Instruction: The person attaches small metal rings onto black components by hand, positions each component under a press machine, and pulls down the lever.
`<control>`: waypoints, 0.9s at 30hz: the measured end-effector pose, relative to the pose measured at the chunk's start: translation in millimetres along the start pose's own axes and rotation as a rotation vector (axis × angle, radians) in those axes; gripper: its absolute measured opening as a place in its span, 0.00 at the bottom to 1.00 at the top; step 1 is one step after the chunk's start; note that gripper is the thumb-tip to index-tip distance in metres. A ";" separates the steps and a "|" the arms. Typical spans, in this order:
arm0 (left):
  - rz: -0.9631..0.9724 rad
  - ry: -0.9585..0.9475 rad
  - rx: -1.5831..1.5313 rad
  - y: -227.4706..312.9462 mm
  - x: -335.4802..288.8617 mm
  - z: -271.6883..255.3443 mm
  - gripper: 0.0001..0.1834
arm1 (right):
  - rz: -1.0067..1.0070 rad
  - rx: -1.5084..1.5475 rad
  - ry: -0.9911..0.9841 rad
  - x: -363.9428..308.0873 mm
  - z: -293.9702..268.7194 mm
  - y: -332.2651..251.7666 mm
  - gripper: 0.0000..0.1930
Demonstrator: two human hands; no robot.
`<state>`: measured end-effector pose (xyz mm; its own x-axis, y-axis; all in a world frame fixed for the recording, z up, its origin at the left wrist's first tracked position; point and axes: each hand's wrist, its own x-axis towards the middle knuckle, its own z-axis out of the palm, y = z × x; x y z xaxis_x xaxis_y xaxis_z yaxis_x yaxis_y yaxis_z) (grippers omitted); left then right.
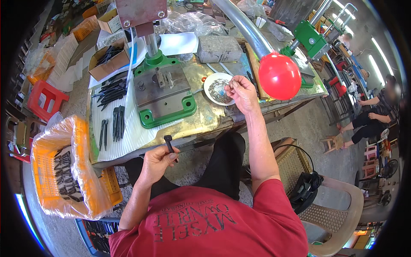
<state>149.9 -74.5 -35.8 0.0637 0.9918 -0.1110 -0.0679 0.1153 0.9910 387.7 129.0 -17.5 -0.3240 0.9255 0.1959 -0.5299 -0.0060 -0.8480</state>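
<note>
red shirt (239, 235) nearest, left hand (156, 165) holds black rod (170, 145) while right hand (243, 93), contents unclear, pinches beside white bowl (222, 76)

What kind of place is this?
It looks like a workshop or small factory. A green press stands on the workbench, beside a bowl of metal bits, and an orange crate holds black parts.

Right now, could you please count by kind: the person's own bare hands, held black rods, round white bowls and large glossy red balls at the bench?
Bare hands, left hand and right hand: 2
Black rod with a wider head: 1
Round white bowl of small metal pieces: 1
Large glossy red ball on a metal tube: 1
Total: 5
</note>
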 end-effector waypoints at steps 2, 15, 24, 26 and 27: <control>0.011 -0.006 -0.010 -1.7 1.0 0.2 0.09 | -0.023 0.025 0.013 0.7 0.3 1.0 0.04; 0.044 -0.010 0.001 15.4 23.8 17.7 0.07 | -0.170 0.112 0.110 -11.7 29.6 8.9 0.09; 0.516 0.240 0.435 53.2 85.1 45.5 0.06 | -0.075 0.128 0.139 -43.7 76.9 18.9 0.11; 0.589 0.249 0.511 61.2 91.3 50.4 0.08 | -0.065 0.132 0.156 -44.9 78.4 23.0 0.11; 0.591 0.249 0.511 62.6 93.6 52.7 0.08 | -0.053 0.136 0.176 -45.7 79.2 24.6 0.12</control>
<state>204.1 22.6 19.8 -0.0674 0.8712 0.4862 0.4448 -0.4100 0.7963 327.4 56.6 -8.3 -0.1576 0.9777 0.1390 -0.6473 0.0040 -0.7622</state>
